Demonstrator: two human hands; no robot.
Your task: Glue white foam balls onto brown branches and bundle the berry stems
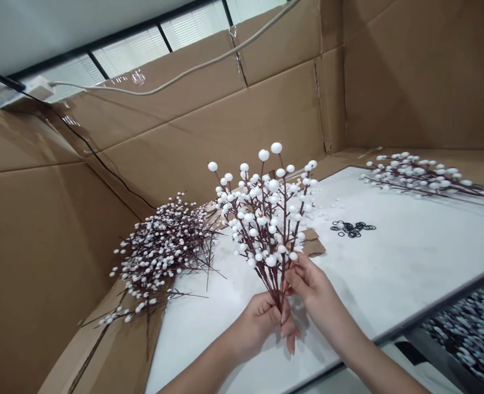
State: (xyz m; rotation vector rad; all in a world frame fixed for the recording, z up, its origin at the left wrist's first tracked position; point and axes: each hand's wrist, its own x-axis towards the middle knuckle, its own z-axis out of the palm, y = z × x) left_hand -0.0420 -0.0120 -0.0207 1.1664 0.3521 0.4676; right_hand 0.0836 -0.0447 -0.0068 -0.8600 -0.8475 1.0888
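My left hand (264,320) is closed around the lower stems of a bunch of artificial white-berry branches (262,219), which stands nearly upright above the table. The branches have thin brown stems tipped with white balls. Just above it, on the right side of the bunch, my right hand (307,282) pinches one stem between thumb and fingers. The stem ends are mostly hidden by my left hand.
A large pile of berry branches (163,241) lies on the left over cardboard. Small black rings (352,228) and a cardboard scrap (313,244) are on the white table (410,262). Another bunch (418,174) lies at far right. Cardboard walls (209,131) surround the table.
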